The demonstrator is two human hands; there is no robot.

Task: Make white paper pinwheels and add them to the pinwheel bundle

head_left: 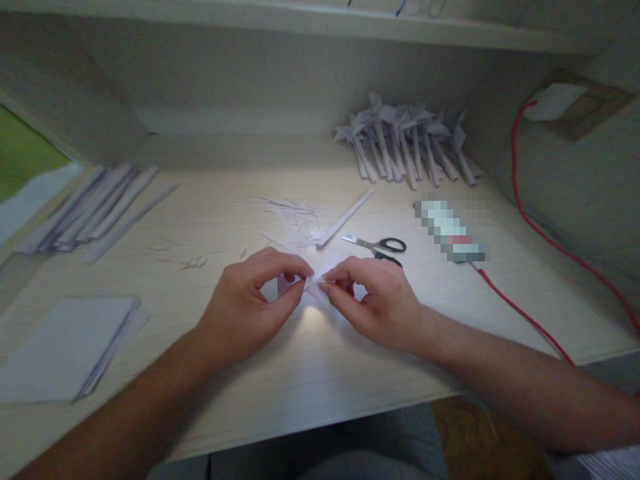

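**Hands pinching a small piece of white paper over the desk**

Hands meet at the middle of the wooden desk [310, 373]. The left hand [250, 303] and the right hand [377, 303] both hold one small piece of white paper [314, 280], which is between them and just above the desk top. On each hand the thumb and the index finger are closed on the paper, fingertips almost touching each other across it; the other fingers are curled under. The paper is bright and a little blurred, so its exact shape I cannot tell.

All other places I give from this paper. Just behind it, to the right, lies a pair of scissors [375, 247] with black handles, blades closed and flat on the desk. Behind the paper is a small heap of thin paper scraps [293, 217], and beside the heap one folded paper strip [345, 218] lies obliquely. Far behind and to the right, against the back wall, a pile of finished folded paper figures [407, 143] rests. To the right, behind the scissors, lies a blurred oblong object [453, 232], and a red cable [520, 313] runs from it toward the desk edge. Far to the left is a bundle of long paper strips [95, 210], and to the left, near the front edge, a stack of paper sheets [65, 350].
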